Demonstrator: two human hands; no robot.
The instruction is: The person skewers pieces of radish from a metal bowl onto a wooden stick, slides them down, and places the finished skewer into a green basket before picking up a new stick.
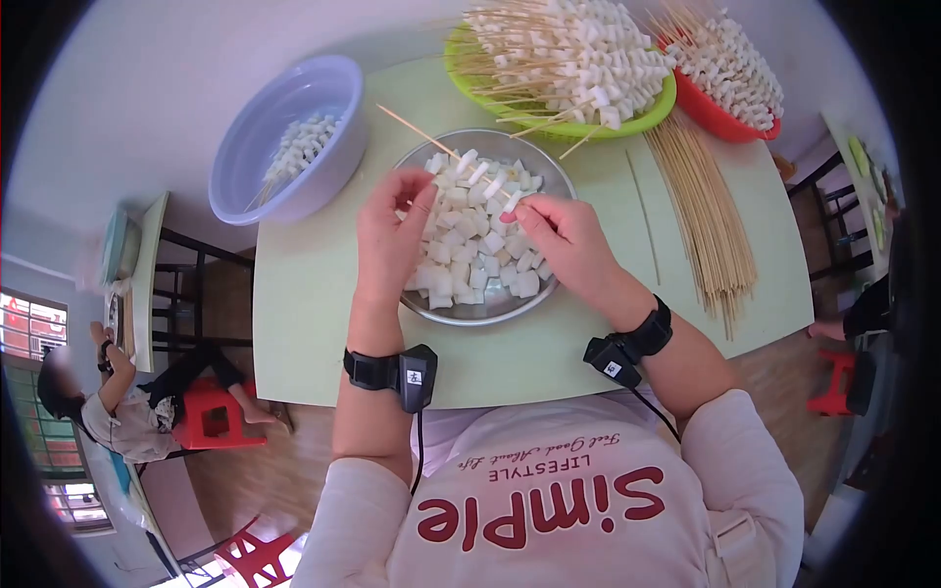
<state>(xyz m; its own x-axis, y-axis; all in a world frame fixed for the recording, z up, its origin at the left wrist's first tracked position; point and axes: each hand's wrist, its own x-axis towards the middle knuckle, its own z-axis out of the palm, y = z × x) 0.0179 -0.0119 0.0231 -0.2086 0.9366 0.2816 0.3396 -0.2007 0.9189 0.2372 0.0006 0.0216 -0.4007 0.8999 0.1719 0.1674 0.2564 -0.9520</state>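
Note:
A bamboo skewer (417, 129) threaded with several white cubes slants over a round metal bowl (470, 316). At its lower end, the fingertips of my right hand (573, 240) pinch it beside the last cube. My left hand (392, 235) is over the bowl's left side, below the skewer, with thumb and fingers curled together. Whatever those fingers hold, if anything, is hidden. Loose white cubes (466, 235) of a food I cannot identify fill much of the bowl beneath both hands.
Bare bamboo skewers (701, 225) lie bundled on the table's right side. Filled skewers heap a green basket (647, 120) and a red basket (701, 110); some lie in a blue basin (230, 167). At far left, a person (127, 402) sits on a red stool (211, 412).

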